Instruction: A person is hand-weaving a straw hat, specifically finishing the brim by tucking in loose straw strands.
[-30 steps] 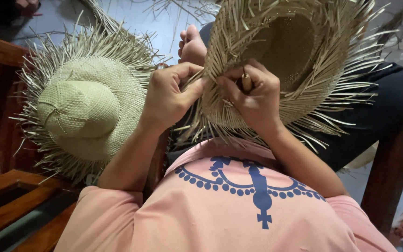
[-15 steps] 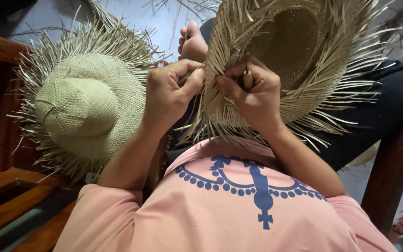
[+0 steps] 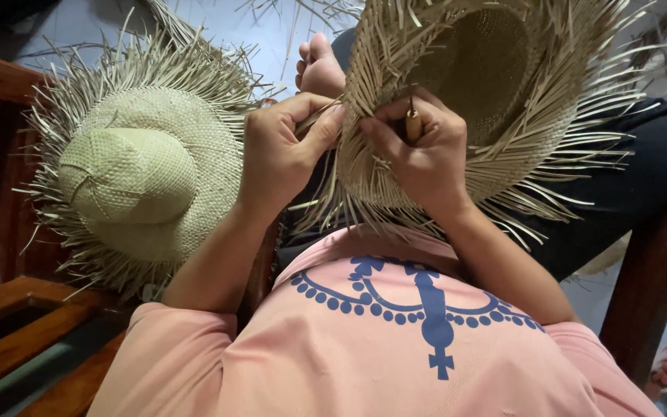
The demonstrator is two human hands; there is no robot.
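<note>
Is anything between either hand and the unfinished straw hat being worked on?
Nothing visible. The left hand pinches loose strands at the rim of the unfinished straw hat, and the right hand presses on the brim, gripping a small tool. The finished hat lies apart, to the left.

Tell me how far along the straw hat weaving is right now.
Done: the crown and most of the brim of the held straw hat look woven. In hand: the left hand pinches a strand at the brim edge while the right hand grips the brim and a small tool. Left: loose strands fringe the whole rim. The green hat beside it also has an unfinished fringe.
</note>
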